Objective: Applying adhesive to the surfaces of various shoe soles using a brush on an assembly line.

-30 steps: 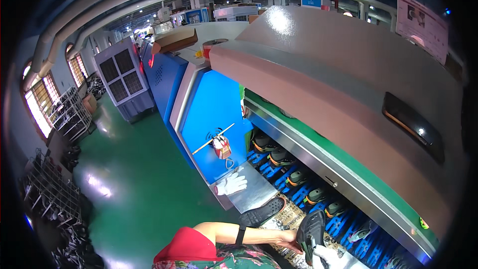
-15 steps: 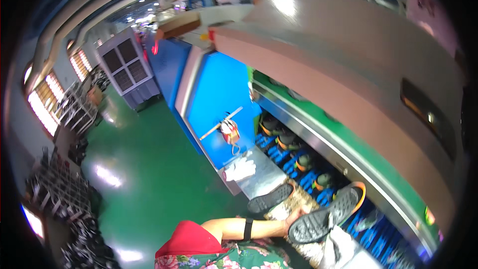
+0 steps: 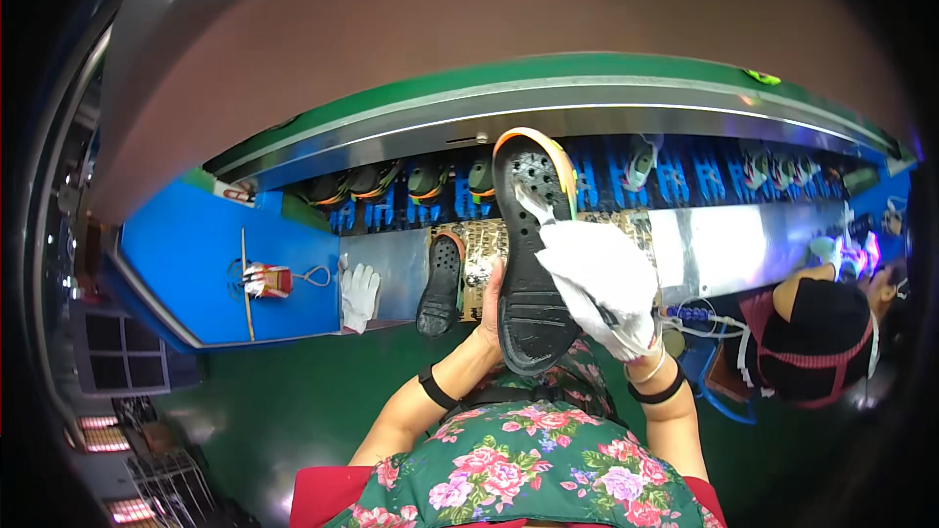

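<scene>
A black shoe sole [image 3: 533,274] with an orange rim stands tilted up in front of me, its holed inner face toward me. My left hand [image 3: 492,311] is bare and grips the sole's left edge, its fingers partly behind it. My right hand [image 3: 599,279], in a white glove, is closed at the sole's right side. A pale, slender tip [image 3: 533,203] reaches from it onto the holed part; whether it is a tool or a glove finger I cannot make out. Left of my left hand, a second black sole [image 3: 442,286] with an orange edge lies on the ledge.
A metal ledge [image 3: 699,252] runs ahead below a brown machine hood [image 3: 489,10]. Behind it, several shoes [image 3: 427,182] sit on blue racks. A white glove [image 3: 359,295] lies at the ledge's left end, beside a blue panel [image 3: 205,264]. Another person [image 3: 817,337] sits at the right.
My view has swung right to face the ledge squarely. The sole now stands more upright, and my gloved right hand reaches its holed part.
</scene>
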Demonstrator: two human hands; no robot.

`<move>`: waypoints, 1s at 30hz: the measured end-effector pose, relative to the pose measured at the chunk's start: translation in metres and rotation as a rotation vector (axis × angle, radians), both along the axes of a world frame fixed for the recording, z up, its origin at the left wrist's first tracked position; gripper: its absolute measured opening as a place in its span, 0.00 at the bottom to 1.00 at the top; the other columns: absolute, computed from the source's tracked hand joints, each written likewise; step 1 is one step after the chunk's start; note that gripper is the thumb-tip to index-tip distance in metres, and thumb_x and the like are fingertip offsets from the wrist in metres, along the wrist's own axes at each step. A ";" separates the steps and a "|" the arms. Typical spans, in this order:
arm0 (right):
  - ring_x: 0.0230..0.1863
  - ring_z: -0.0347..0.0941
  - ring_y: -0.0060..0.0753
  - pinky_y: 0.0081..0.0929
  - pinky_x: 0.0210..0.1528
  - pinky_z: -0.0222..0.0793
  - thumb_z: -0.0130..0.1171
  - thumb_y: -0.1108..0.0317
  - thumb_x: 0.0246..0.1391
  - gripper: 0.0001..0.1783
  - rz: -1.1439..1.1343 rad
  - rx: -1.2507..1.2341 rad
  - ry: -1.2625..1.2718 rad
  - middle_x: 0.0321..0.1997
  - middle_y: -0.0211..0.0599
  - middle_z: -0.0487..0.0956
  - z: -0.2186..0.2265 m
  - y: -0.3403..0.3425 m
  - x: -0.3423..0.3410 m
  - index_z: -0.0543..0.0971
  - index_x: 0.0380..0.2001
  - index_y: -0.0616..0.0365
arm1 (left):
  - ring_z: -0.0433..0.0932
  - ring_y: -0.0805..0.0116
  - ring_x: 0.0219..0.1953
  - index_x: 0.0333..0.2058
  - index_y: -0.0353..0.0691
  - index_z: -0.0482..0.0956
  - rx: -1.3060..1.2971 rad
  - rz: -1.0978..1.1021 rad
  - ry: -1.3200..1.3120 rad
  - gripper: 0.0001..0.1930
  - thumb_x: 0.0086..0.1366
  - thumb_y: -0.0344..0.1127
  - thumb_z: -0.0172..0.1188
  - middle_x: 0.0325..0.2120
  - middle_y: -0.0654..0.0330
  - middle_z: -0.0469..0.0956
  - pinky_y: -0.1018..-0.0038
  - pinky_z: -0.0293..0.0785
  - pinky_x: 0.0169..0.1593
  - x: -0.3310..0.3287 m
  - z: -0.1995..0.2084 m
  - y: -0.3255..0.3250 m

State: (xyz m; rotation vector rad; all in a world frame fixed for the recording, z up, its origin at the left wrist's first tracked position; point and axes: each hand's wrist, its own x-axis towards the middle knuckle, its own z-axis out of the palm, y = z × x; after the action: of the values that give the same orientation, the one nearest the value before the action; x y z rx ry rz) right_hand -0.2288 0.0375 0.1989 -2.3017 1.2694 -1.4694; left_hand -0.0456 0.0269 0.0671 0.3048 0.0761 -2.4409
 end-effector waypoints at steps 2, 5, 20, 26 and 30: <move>0.54 0.80 0.43 0.38 0.56 0.75 0.66 0.77 0.47 0.25 -0.032 0.024 0.053 0.54 0.41 0.83 0.004 0.001 -0.004 0.84 0.52 0.53 | 0.74 0.50 0.63 0.69 0.42 0.63 -0.021 -0.036 0.028 0.40 0.70 0.67 0.49 0.64 0.48 0.71 0.49 0.70 0.67 -0.005 0.002 0.007; 0.59 0.77 0.44 0.39 0.61 0.72 0.63 0.76 0.49 0.27 0.014 0.263 -0.147 0.60 0.41 0.80 -0.010 0.010 0.005 0.81 0.56 0.53 | 0.72 0.49 0.64 0.71 0.43 0.60 -0.063 -0.052 0.085 0.42 0.70 0.68 0.47 0.66 0.48 0.68 0.48 0.67 0.68 -0.007 -0.007 0.015; 0.53 0.81 0.43 0.38 0.55 0.76 0.66 0.76 0.47 0.24 -0.009 0.181 -0.009 0.52 0.40 0.84 -0.019 0.015 0.011 0.84 0.51 0.54 | 0.72 0.50 0.65 0.70 0.41 0.61 -0.147 -0.016 0.161 0.41 0.72 0.69 0.42 0.65 0.48 0.70 0.49 0.66 0.69 0.003 -0.035 0.002; 0.55 0.79 0.46 0.38 0.58 0.74 0.66 0.74 0.48 0.24 -0.065 0.067 0.021 0.55 0.41 0.83 -0.022 0.013 0.008 0.84 0.52 0.53 | 0.75 0.51 0.62 0.68 0.42 0.63 -0.213 0.004 -0.044 0.41 0.72 0.70 0.39 0.62 0.49 0.73 0.51 0.71 0.66 0.006 -0.016 -0.015; 0.53 0.81 0.44 0.40 0.60 0.73 0.68 0.72 0.48 0.19 0.007 0.107 -0.120 0.51 0.38 0.85 -0.037 0.021 0.024 0.86 0.47 0.54 | 0.73 0.49 0.64 0.68 0.38 0.64 -0.163 -0.055 -0.195 0.46 0.69 0.75 0.40 0.63 0.47 0.71 0.50 0.67 0.68 0.001 -0.013 -0.021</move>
State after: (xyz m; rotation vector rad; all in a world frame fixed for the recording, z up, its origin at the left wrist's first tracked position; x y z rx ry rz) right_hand -0.2050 0.0585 0.1621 -2.1155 1.2732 -1.4748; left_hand -0.0446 0.0056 0.0545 0.4743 -0.2177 -2.4399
